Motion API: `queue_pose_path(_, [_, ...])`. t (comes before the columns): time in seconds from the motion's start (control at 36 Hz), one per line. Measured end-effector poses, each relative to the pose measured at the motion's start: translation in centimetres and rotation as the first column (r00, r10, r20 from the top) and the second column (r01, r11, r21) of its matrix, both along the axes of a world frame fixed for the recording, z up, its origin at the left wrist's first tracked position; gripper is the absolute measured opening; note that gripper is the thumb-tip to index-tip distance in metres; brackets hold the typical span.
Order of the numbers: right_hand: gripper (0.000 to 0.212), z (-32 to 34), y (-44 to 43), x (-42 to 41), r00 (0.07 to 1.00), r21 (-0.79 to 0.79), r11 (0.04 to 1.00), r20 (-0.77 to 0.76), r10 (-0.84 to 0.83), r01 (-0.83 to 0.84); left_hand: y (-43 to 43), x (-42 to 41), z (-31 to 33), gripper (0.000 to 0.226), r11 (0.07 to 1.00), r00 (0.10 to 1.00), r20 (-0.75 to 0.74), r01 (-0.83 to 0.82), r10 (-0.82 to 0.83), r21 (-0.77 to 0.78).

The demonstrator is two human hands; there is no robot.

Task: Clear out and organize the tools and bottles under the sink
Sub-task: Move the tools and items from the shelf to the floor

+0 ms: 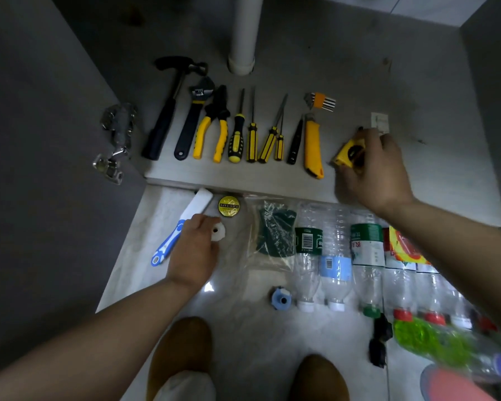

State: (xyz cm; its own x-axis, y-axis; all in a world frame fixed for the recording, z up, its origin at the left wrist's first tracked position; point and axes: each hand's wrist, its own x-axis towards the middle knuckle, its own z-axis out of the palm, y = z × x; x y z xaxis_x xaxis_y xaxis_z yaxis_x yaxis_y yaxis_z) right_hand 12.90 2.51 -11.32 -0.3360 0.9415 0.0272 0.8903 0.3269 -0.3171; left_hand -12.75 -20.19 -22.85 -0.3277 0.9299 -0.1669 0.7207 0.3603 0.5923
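On the cabinet floor (272, 175) under the sink lies a row of tools: hammer (164, 111), adjustable wrench (193, 120), yellow pliers (213, 128), several screwdrivers (252, 134), a yellow utility knife (313, 149) and hex keys (320, 101). My right hand (376, 169) grips a yellow tape measure (346, 153) at the right end of the row. My left hand (193, 250) holds a small white plastic nut (217, 231) on the tiled floor. Several empty plastic bottles (336, 256) lie side by side in front of the cabinet.
A white drain pipe (243, 33) rises at the back. Door hinges (115, 140) stick out on the left. On the tiles lie a blue-handled scraper (171, 241), a tape roll (228, 206), a clear bag with green cloth (275, 230), a blue nut (281, 298), a black object (379, 340). My shoes (182, 351) stand below.
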Motion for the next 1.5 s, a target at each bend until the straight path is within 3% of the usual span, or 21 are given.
queue_pose_path(0.06, [0.054,0.5,-1.7,0.0,0.995,-0.003,1.0,-0.092,0.029,-0.03,-0.5,0.3,0.5,0.041,0.999,0.996,-0.082,-0.027,0.03,0.039])
queue_pose_path(0.11, [0.057,1.1,-3.6,-0.4,0.98,-0.03,0.996,-0.181,0.079,-0.085,-0.5,0.4,1.2,0.036,0.993,0.996,-0.066,-0.057,0.064,0.102])
queue_pose_path(0.19, [0.061,1.9,-6.8,-1.6,0.949,-0.081,0.975,-0.258,0.181,-0.208,0.4,1.0,2.8,0.023,0.981,0.974,0.214,-0.115,0.081,0.155])
queue_pose_path(0.25, [0.066,2.0,-8.7,-2.4,0.934,-0.139,0.951,-0.273,0.232,-0.276,1.3,1.7,4.6,0.009,0.978,0.827,0.548,-0.197,0.125,0.074])
queue_pose_path(0.31, [0.068,1.7,-10.1,-3.4,0.919,-0.183,0.92,-0.263,0.295,-0.348,2.0,2.2,6.3,0.04,0.979,0.57,0.808,-0.202,0.148,-0.037])
queue_pose_path(0.33, [0.069,1.5,-10.7,-3.9,0.907,-0.189,0.903,-0.257,0.334,-0.386,2.4,2.3,6.8,0.053,0.988,0.493,0.862,-0.146,0.117,-0.051])
queue_pose_path(0.39, [0.072,0.9,-11.6,-4.8,0.881,-0.19,0.876,-0.276,0.385,-0.443,3.1,2.5,8.0,0.057,0.998,0.416,0.908,-0.054,0.054,-0.034])
queue_pose_path(0.5, [0.073,0.2,-12.2,-6.1,0.851,-0.17,0.869,-0.357,0.385,-0.465,3.7,2.7,8.9,0.032,1.0,0.476,0.88,-0.022,-0.004,0.017])
queue_pose_path(0.58, [0.077,-0.1,-11.8,-6.4,0.835,-0.188,0.858,-0.4,0.378,-0.479,3.5,2.3,8.9,0.033,0.997,0.438,0.897,-0.075,0.056,-0.026])
queue_pose_path(0.67, [0.062,0.0,-10.7,-6.4,0.84,-0.166,0.877,-0.41,0.355,-0.451,3.0,1.5,8.4,0.031,0.986,0.385,0.909,-0.115,0.16,-0.124])
queue_pose_path(0.72, [0.044,0.1,-8.8,-6.2,0.872,-0.088,0.922,-0.368,0.322,-0.377,2.5,0.7,7.6,0.025,0.981,0.433,0.881,-0.12,0.19,-0.153])
queue_pose_path(0.81, [0.025,0.2,-4.3,-5.8,0.925,-0.009,0.983,-0.34,0.171,-0.185,1.4,-0.8,5.9,0.019,0.994,0.669,0.738,-0.012,0.091,-0.112])
queue_pose_path(0.86, [0.022,0.2,-0.8,-5.7,0.946,0.005,0.999,-0.321,0.045,-0.046,0.9,-1.6,4.6,0.019,0.986,0.769,0.64,0.11,-0.006,-0.123])
queue_pose_path(0.97, [0.036,0.4,4.4,-5.7,0.977,-0.036,0.998,-0.203,-0.057,0.051,-0.1,-2.6,2.5,0.026,0.967,0.812,0.584,0.159,-0.015,-0.197])
queue_pose_path(1.06, [0.043,0.5,7.0,-6.1,0.994,-0.104,0.992,0.067,0.082,-0.075,-0.9,-2.9,1.0,0.028,0.94,0.857,0.513,0.212,-0.047,-0.268])
queue_pose_path(1.17, [0.064,-0.2,10.1,-7.0,0.971,-0.241,0.963,0.178,0.162,-0.116,-1.6,-2.7,-0.2,0.031,0.916,0.892,0.43,0.279,-0.136,-0.288])
queue_pose_path(1.28, [0.057,-1.1,11.5,-8.3,0.86,-0.305,0.93,0.396,0.321,-0.207,-1.8,-2.5,-0.4,0.035,0.913,0.903,0.401,0.286,-0.155,-0.29])
queue_pose_path(1.36, [0.055,-1.6,11.0,-8.4,0.868,-0.228,0.963,0.439,0.233,-0.143,-1.7,-2.3,-0.2,0.035,0.913,0.903,0.404,0.28,-0.145,-0.297])
queue_pose_path(1.5, [0.034,-2.3,8.4,-6.5,0.899,-0.011,0.998,0.435,0.055,-0.056,-1.7,-2.4,-0.5,0.032,0.931,0.931,0.311,0.274,-0.193,-0.242])
